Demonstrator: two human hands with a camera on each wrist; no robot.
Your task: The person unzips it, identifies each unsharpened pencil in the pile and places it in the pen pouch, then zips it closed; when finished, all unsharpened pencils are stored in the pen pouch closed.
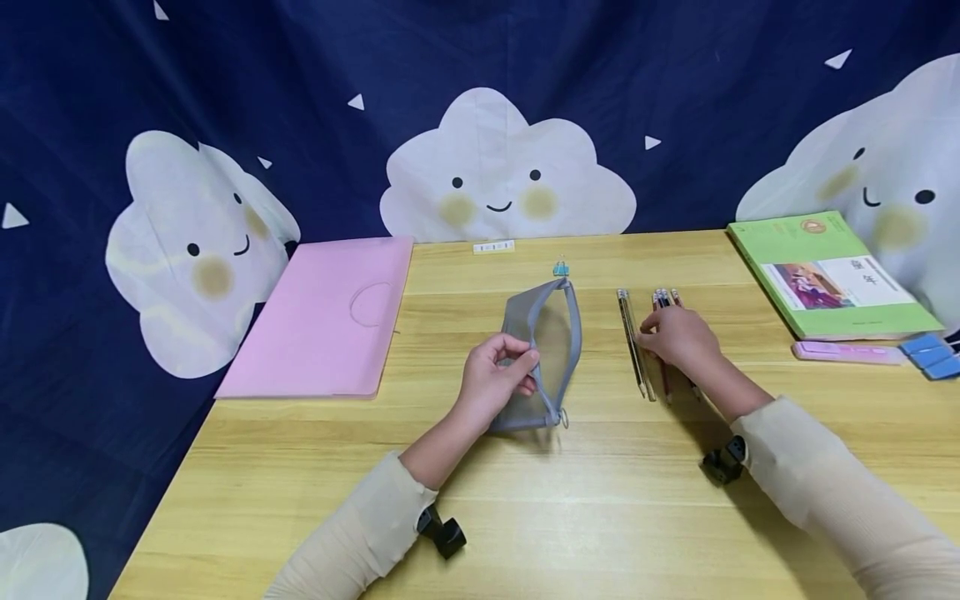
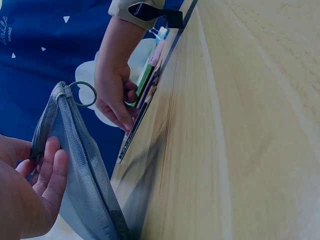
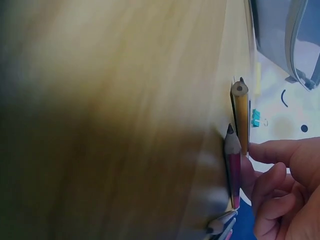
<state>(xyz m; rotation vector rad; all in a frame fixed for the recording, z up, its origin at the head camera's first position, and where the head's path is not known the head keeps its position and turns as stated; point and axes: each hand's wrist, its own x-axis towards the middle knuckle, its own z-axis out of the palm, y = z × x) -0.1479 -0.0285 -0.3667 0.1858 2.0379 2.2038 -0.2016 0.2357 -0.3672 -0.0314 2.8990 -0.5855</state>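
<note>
My left hand (image 1: 495, 375) pinches the near rim of a grey zipper pouch (image 1: 523, 310) between thumb and fingers. The pouch's mouth gapes toward the right, and a ring hangs from its near corner. To its right, pencils (image 1: 630, 342) lie side by side on the table. My right hand (image 1: 681, 335) is low over them and partly covers several. In the right wrist view, its thumb and a finger pinch a yellow pencil (image 3: 242, 117) from the sides. Beside that lies a dark pink pencil (image 3: 233, 172), point toward the camera.
A pink folder (image 1: 315, 325) lies at the left. At the right are a green book (image 1: 817, 250), a pink-purple case (image 1: 847, 352) and a blue folded object (image 1: 930, 356). A blue binder clip (image 1: 561, 268) and a small white strip (image 1: 493, 247) lie near the back edge.
</note>
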